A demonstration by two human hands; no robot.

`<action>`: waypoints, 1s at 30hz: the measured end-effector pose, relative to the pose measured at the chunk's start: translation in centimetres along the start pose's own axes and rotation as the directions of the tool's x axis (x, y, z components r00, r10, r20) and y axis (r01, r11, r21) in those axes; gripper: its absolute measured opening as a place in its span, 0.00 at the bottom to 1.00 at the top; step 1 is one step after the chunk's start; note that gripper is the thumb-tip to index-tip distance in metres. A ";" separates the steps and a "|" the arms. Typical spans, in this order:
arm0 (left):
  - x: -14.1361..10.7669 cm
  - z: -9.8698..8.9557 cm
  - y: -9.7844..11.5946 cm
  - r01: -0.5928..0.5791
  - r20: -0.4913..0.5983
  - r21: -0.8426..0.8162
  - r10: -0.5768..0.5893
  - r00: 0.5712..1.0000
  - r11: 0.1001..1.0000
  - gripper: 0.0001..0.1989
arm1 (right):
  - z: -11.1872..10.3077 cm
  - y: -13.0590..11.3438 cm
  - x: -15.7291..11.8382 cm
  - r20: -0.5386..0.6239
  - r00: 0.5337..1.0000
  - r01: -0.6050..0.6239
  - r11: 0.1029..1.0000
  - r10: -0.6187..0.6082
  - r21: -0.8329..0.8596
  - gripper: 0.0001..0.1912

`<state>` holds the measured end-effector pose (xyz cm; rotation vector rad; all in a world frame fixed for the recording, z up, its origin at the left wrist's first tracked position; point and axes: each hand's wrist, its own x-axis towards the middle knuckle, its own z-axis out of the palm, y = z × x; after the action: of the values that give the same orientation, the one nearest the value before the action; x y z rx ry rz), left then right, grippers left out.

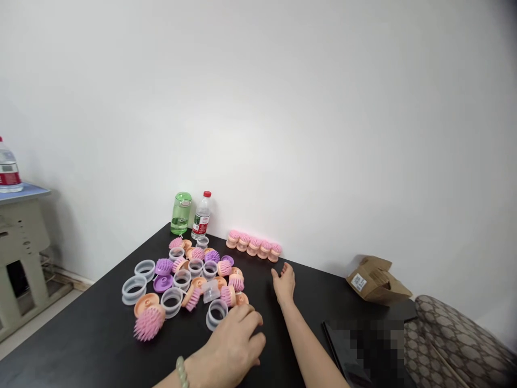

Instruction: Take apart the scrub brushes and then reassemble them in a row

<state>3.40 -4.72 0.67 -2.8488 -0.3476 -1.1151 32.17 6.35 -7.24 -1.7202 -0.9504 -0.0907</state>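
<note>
My left hand [236, 342], with a beaded bracelet [181, 372] at its wrist, is low over the table beside a clear plastic ring [217, 314]. Its fingers are loosely bent and apart, and I see nothing in them. Further right, my right hand [285, 285] has thumb and fingers apart, nothing between them, close to the right end of a row of pink-bristled scalp brushes [253, 247] on peach bases. To the left lie loose pink brushes [148, 323], purple brushes [163, 266], peach caps [146, 304], a purple cap [162, 283] and several more clear rings.
A green drink bottle [181, 213] and a red-capped water bottle [201, 216] stand by the white wall. An open cardboard box [377, 280] sits at the right, near a patterned cushion or cloth [456, 334]. Another desk [24, 226] with a bottle stands far left.
</note>
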 end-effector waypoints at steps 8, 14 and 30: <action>0.5 2.5 -0.2 0.033 -0.267 0.004 -0.031 0.963 0.999 0.06 | 3.6 0.2 5.3 -0.050 0.996 0.070 0.995 -0.073 -0.065 0.19; 0.4 3.9 -0.4 0.139 -0.281 -0.108 -0.165 0.946 0.984 0.03 | 3.7 0.6 6.3 -0.006 1.000 -0.009 1.000 0.009 -0.029 0.19; 0.0 -0.5 -0.9 0.302 -0.014 -0.085 -0.304 0.953 0.950 0.30 | -5.7 -6.4 -8.8 0.307 0.951 -0.170 0.883 0.031 0.438 0.29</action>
<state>2.82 -3.88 1.01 -2.9171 -0.7778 -1.2395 24.45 -2.84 -4.52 -1.3514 -0.9969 0.4424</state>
